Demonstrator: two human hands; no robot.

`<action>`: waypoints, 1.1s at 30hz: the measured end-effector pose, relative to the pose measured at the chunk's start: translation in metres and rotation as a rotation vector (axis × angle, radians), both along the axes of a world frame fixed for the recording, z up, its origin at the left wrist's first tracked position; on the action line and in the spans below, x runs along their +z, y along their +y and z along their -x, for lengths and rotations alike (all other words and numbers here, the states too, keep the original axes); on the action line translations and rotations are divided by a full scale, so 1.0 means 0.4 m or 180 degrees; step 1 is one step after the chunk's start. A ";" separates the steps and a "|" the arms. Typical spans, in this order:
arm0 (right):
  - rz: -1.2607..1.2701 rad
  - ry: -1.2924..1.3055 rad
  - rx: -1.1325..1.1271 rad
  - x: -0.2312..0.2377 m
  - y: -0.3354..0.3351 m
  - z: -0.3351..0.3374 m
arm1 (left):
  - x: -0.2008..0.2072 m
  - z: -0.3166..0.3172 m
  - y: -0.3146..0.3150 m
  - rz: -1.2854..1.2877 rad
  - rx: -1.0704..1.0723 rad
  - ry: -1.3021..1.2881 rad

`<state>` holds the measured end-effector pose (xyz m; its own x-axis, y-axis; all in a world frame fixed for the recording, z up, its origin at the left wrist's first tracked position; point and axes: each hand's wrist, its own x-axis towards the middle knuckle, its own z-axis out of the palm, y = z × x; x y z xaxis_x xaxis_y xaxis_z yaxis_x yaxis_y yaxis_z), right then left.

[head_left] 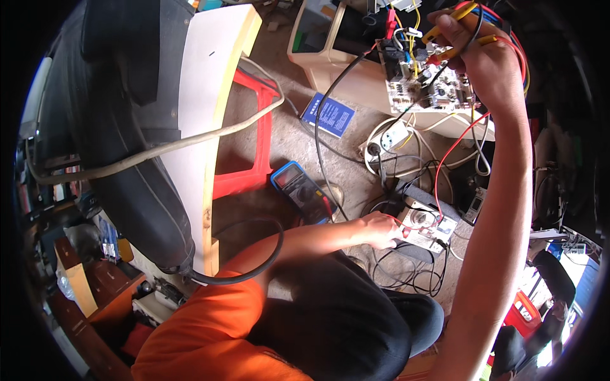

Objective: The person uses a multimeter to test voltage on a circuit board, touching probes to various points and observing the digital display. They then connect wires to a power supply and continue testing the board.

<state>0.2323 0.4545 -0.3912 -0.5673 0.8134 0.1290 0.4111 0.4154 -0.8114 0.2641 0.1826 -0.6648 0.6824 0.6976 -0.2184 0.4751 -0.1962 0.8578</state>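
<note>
My right hand (480,54) is raised at the upper right, its fingers wrapped round a pair of yellow test probes (450,23) with red and black leads. It hangs over the right part of a populated circuit board (406,95); whether the tips touch the board I cannot make out. Lower down, my left hand (381,230) reaches right, fingers bent together against the left edge of a small silver box with a round dial (420,219). What those fingertips pinch is hidden. A red lead (448,155) climbs from the box toward the board.
The board rests on a beige plastic bin (343,76). A blue-rimmed multimeter (304,192), a blue book (327,115) and a white power strip (389,136) lie on the floor among tangled cables. At left are a red stool (254,165) and a white panel (203,82) with a wooden edge.
</note>
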 end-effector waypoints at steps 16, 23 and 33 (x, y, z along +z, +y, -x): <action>-0.0033 0.2412 -0.0561 0.120 -0.296 -0.359 | 0.223 0.361 -0.244 0.1086 0.3107 -0.0230; 0.0073 0.1779 -0.1274 0.201 -0.347 -0.467 | -0.071 0.405 -0.385 0.1706 0.5021 -0.0600; 0.0156 0.1887 -0.2554 0.049 -0.519 -0.512 | -0.116 0.353 -0.248 0.3380 0.5742 -0.2008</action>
<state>0.4371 0.2470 -0.3714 0.2977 0.9395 0.1693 0.0783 0.1527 -0.9852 0.1227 0.0836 -0.7110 -0.2661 0.2949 -0.9177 -0.7531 0.5307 0.3889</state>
